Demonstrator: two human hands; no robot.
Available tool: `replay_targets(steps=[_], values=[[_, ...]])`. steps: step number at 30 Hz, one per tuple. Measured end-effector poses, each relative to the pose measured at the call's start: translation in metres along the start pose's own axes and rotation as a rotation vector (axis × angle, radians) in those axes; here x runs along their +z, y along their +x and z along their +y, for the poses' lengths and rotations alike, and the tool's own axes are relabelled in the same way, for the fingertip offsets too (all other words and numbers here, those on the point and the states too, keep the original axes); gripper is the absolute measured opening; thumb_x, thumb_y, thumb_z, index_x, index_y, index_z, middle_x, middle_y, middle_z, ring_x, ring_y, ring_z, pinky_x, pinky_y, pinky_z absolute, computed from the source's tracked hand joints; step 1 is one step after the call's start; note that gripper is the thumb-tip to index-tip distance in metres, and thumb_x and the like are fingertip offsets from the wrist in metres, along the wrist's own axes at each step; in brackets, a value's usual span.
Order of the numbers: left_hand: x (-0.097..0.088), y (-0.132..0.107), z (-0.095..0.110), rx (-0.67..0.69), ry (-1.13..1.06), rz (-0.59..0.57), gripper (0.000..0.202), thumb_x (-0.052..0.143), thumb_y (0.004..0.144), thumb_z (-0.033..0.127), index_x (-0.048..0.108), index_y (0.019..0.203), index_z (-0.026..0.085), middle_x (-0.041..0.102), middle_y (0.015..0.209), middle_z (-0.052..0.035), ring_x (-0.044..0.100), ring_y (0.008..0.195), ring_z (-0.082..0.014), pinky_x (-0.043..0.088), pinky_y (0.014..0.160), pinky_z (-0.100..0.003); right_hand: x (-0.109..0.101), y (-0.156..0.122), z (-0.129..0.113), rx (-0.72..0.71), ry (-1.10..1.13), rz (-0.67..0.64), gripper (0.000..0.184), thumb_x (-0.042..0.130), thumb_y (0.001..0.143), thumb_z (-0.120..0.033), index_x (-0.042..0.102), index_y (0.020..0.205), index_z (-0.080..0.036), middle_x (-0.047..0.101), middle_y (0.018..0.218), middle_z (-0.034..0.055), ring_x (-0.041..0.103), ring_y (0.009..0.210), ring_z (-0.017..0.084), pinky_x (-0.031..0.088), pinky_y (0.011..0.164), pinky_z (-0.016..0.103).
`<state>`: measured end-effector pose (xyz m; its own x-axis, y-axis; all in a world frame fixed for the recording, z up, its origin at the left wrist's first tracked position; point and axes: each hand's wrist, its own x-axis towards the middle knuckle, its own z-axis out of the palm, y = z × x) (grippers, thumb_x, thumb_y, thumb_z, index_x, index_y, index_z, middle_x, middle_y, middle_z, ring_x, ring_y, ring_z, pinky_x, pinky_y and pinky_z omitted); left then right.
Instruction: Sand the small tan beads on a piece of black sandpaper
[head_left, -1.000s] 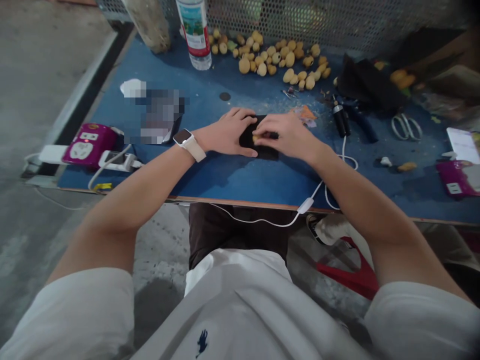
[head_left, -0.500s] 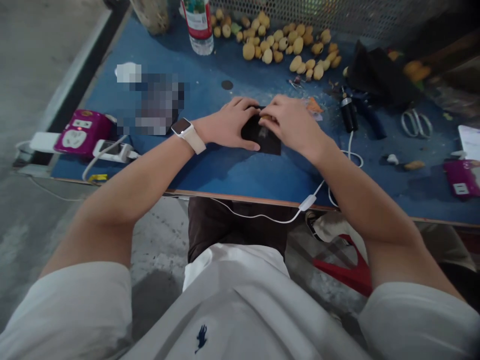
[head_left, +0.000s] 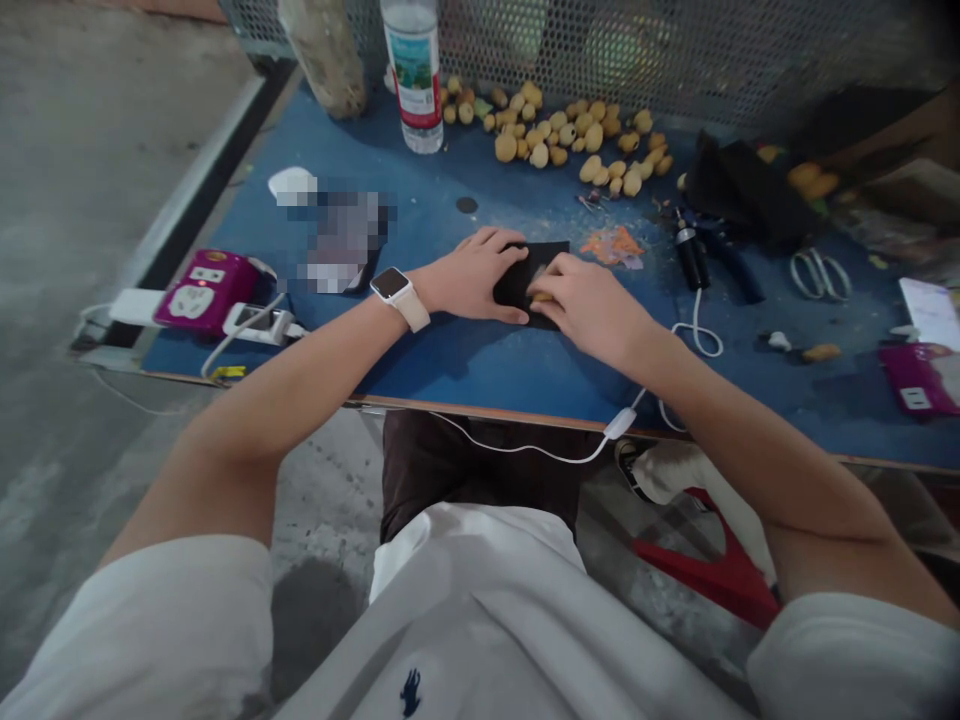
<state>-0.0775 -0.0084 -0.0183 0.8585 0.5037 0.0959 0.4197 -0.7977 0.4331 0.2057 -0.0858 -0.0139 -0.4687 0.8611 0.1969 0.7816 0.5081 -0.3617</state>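
A black sheet [head_left: 536,265] lies flat on the blue table [head_left: 487,360]. My left hand [head_left: 472,278], with a watch on the wrist, rests flat on the sheet's left part, fingers stretched out, pinning it down. My right hand [head_left: 589,302] lies over the sheet's right part, fingers curled round a small yellow-brown nut [head_left: 541,296] that it presses against the sheet. Only a sliver of the nut shows under the fingers.
A heap of yellow-brown nuts [head_left: 570,135] and a water bottle [head_left: 414,70] stand at the back by a mesh fence. A black corded tool [head_left: 686,255], scissors [head_left: 819,272], a magenta power strip [head_left: 199,290] and orange scraps [head_left: 615,245] lie around. A white cable [head_left: 525,450] hangs off the front edge.
My right hand has slid back toward me along the black sheet with the nut under its fingers. My left hand has stayed flat on the sheet.
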Motion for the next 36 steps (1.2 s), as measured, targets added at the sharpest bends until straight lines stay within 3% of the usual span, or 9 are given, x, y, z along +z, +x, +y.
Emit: replay_targets(steps=[6, 11, 15, 20, 26, 32, 36], values=[[0.000, 0.001, 0.001, -0.006, 0.009, 0.006, 0.133, 0.078, 0.095, 0.106, 0.064, 0.192, 0.016, 0.054, 0.201, -0.0306, 0.043, 0.187, -0.0636, 0.035, 0.158, -0.083, -0.005, 0.009, 0.003, 0.037, -0.002, 0.075, 0.038, 0.080, 0.124, -0.060, 0.098, 0.137, -0.029, 0.085, 0.118, 0.0181, 0.080, 0.121, 0.046, 0.067, 0.114, 0.066], [0.002, 0.001, 0.002, -0.009, 0.033, 0.003, 0.133, 0.078, 0.095, 0.104, 0.063, 0.192, 0.014, 0.053, 0.202, -0.0312, 0.045, 0.188, -0.0606, 0.037, 0.158, -0.080, -0.002, 0.000, -0.011, 0.060, -0.098, -0.002, 0.026, 0.077, 0.123, -0.039, 0.100, 0.126, -0.026, 0.085, 0.120, 0.0164, 0.081, 0.110, 0.038, 0.068, 0.106, 0.057], [0.003, 0.002, 0.003, -0.030, 0.046, -0.008, 0.138, 0.073, 0.095, 0.109, 0.063, 0.192, 0.011, 0.052, 0.202, -0.0337, 0.046, 0.187, -0.0614, 0.037, 0.158, -0.081, -0.005, 0.007, -0.005, 0.074, -0.115, 0.100, 0.027, 0.075, 0.122, -0.035, 0.101, 0.120, -0.027, 0.085, 0.109, 0.0166, 0.080, 0.106, 0.039, 0.070, 0.105, 0.059], [0.005, 0.003, 0.002, -0.028, 0.050, -0.003, 0.135, 0.075, 0.095, 0.105, 0.063, 0.191, 0.011, 0.052, 0.203, -0.0330, 0.045, 0.188, -0.0590, 0.036, 0.159, -0.078, -0.008, -0.005, -0.017, 0.072, -0.156, -0.031, 0.023, 0.077, 0.120, -0.025, 0.100, 0.121, -0.024, 0.089, 0.125, 0.0177, 0.083, 0.108, 0.037, 0.069, 0.102, 0.054], [0.001, 0.002, 0.006, -0.059, 0.062, -0.038, 0.143, 0.070, 0.095, 0.108, 0.059, 0.193, 0.004, 0.049, 0.204, -0.0372, 0.044, 0.189, -0.0611, 0.035, 0.159, -0.079, -0.014, 0.011, -0.015, 0.146, -0.214, -0.006, 0.024, 0.076, 0.120, -0.021, 0.100, 0.118, -0.023, 0.089, 0.117, 0.0188, 0.084, 0.114, 0.041, 0.067, 0.110, 0.058], [0.005, 0.003, 0.005, -0.042, 0.082, -0.025, 0.136, 0.075, 0.097, 0.102, 0.060, 0.192, 0.005, 0.049, 0.204, -0.0362, 0.044, 0.188, -0.0604, 0.037, 0.158, -0.078, -0.013, -0.011, -0.029, 0.067, -0.149, -0.078, 0.022, 0.078, 0.121, -0.023, 0.100, 0.125, -0.024, 0.090, 0.127, 0.0170, 0.084, 0.108, 0.035, 0.067, 0.101, 0.049], [0.007, 0.004, 0.004, -0.049, 0.099, -0.033, 0.136, 0.074, 0.101, 0.101, 0.057, 0.194, 0.003, 0.049, 0.203, -0.0363, 0.044, 0.188, -0.0604, 0.036, 0.159, -0.075, -0.018, 0.013, -0.024, 0.112, -0.248, -0.069, 0.029, 0.072, 0.124, -0.020, 0.101, 0.130, -0.021, 0.091, 0.125, 0.0188, 0.085, 0.121, 0.039, 0.066, 0.112, 0.052]])
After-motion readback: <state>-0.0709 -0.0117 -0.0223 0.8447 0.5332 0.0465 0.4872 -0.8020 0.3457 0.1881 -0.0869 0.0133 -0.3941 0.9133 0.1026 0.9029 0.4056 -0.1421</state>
